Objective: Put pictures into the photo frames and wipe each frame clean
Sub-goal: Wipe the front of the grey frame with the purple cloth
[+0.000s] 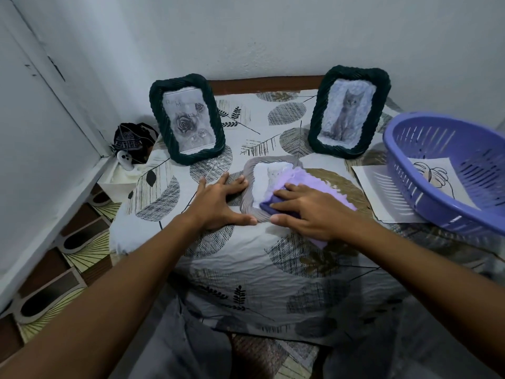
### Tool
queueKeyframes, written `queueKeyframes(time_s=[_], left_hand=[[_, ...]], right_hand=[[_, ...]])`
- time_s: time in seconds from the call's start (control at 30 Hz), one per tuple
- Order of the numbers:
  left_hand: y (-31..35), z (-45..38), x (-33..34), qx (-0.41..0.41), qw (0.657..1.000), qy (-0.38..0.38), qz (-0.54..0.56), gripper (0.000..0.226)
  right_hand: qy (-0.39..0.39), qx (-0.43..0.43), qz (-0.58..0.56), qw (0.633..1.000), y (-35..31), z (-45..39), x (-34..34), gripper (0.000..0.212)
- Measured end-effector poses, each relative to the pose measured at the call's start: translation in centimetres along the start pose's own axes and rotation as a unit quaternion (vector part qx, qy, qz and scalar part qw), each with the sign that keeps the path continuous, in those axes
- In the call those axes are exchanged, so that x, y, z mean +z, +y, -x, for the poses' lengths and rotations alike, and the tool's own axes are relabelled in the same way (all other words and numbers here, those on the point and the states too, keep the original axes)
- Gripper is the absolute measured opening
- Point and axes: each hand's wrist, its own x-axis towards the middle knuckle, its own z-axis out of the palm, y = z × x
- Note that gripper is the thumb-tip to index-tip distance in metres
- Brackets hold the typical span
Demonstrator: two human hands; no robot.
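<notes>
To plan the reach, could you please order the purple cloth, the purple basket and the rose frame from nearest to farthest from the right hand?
1. purple cloth, under the right hand.
2. purple basket, at the right.
3. rose frame, back left, upright.

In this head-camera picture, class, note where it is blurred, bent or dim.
Head view: motion blur smears the right hand and purple cloth on the grey frame; wide-angle distortion tilts the two standing dark frames outward and curves the wall edges; the light is dim and bluish.
</notes>
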Motion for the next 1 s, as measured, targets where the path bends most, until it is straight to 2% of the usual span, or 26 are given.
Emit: queueKeyframes(time_s=[0.17,0.23,0.4,0.53,0.63,0.73,0.8,0.87,1.0], left_hand=[[-0.2,-0.1,0.0,0.001,1.0,-0.004,0.01,0.119],[0.0,-0.1,0.0,0.0,1.0,-0.006,0.011,0.118],[0.0,-0.1,0.0,0.002,1.0,-0.007,0.017,0.117],[0.0,-0.1,0.0,0.002,1.0,-0.007,0.015,0.118],[-0.1,-0.1,0.0,0.001,1.0,-0.011,0.02,0.119],[-0.1,-0.1,-0.1,0.004,1.0,-0.012,0.021,0.119],[-0.1,-0.1,-0.1,0.003,1.0,-0.011,0.02,0.118],[0.0,0.0,-0.1,0.002,1.0,-0.01,0.019,0.118],[-0.1,0.0,0.0,0.003,1.0,-0.007,0.016,0.118]], right_hand=[[0.011,0.038,0.061,0.997,2.8,0.6,-0.1,0.103],[0.009,0.062,0.092,0.994,3.2,-0.6,0.3,0.108],[-0.001,0.104,0.053,0.993,1.4,-4.2,1.2,0.077],[-0.005,0.051,0.055,0.997,1.7,-2.0,1.3,0.103],[-0.01,0.065,0.091,0.994,2.8,-1.2,0.8,0.113],[-0.009,0.104,0.088,0.991,2.7,-3.4,0.7,0.112],[-0.017,0.116,0.06,0.991,1.5,-4.9,0.9,0.094],[-0.025,0.09,0.046,0.995,0.1,-4.9,1.5,0.082],[-0.003,0.041,0.066,0.997,-0.4,-1.3,1.9,0.101]])
